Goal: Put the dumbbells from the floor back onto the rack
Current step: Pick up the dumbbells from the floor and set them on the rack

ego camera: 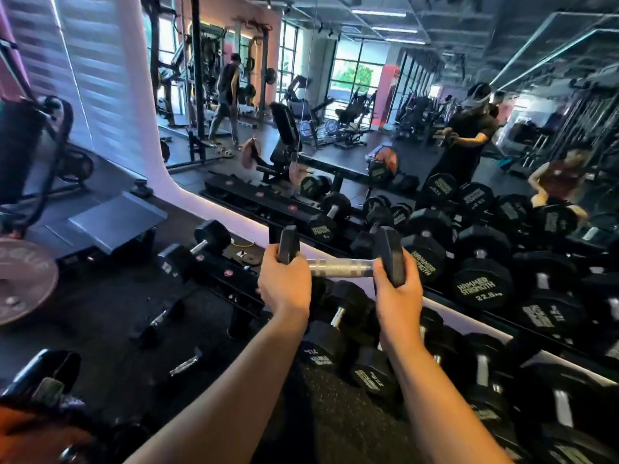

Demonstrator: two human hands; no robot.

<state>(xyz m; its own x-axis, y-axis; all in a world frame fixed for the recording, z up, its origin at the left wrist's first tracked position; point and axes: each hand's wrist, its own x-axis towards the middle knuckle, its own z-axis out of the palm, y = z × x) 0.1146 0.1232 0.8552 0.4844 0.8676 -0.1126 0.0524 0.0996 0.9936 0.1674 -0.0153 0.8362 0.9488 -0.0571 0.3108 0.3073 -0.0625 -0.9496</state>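
I hold a black dumbbell (341, 262) with a knurled silver handle level in the air above the rack (234, 283). My left hand (284, 286) grips its left head and my right hand (397, 293) grips its right head. Below it, black dumbbells (338, 326) lie in the rack's cradles, and larger ones (482, 279) fill the rack to the right. The rack's left end holds one small dumbbell (196, 249) beside several vacant cradles.
A wall mirror (368, 112) runs behind the rack and reflects the gym, its machines and people. A weight plate (23, 279) lies at the left, a grey step platform (110, 222) behind it. Dark rubber floor (117, 329) stretches at lower left.
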